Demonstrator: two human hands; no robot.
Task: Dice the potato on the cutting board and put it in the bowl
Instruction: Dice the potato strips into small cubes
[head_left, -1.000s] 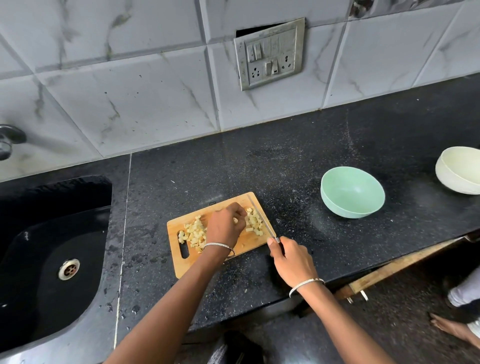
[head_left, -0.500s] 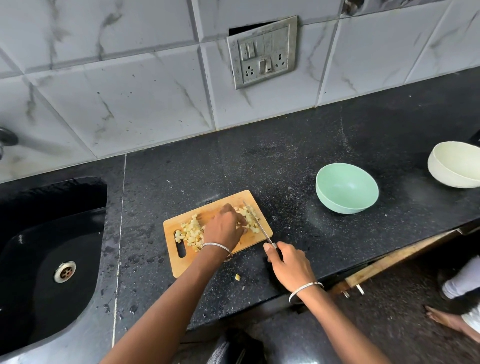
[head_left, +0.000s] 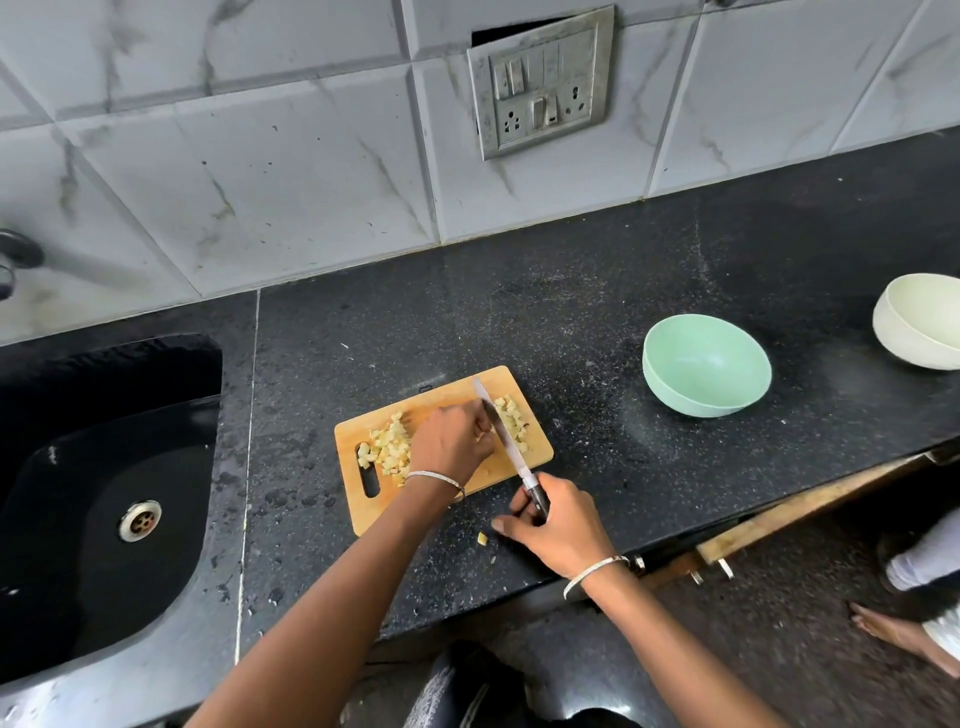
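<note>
A small wooden cutting board (head_left: 363, 512) lies on the black counter. Diced potato sits on it in two heaps, one on the left (head_left: 387, 447) and one on the right (head_left: 511, 421). My left hand (head_left: 452, 441) rests between the heaps with its fingers curled over potato next to the blade; the piece under them is hidden. My right hand (head_left: 558, 525) grips the dark handle of a knife (head_left: 501, 431), whose blade lies across the board between my left fingers and the right heap. One loose cube (head_left: 483, 539) lies on the counter by my right hand. A mint green bowl (head_left: 706, 364) stands empty to the right.
A cream bowl (head_left: 919, 322) stands at the far right. A black sink (head_left: 104, 493) takes up the left. Behind the counter rises a tiled wall with a switch plate (head_left: 540, 83). A person's bare foot (head_left: 893, 631) shows on the floor at lower right.
The knife blade has shifted left on the board, closer to my left fingers. A potato cube has fallen onto the counter in front of the board.
</note>
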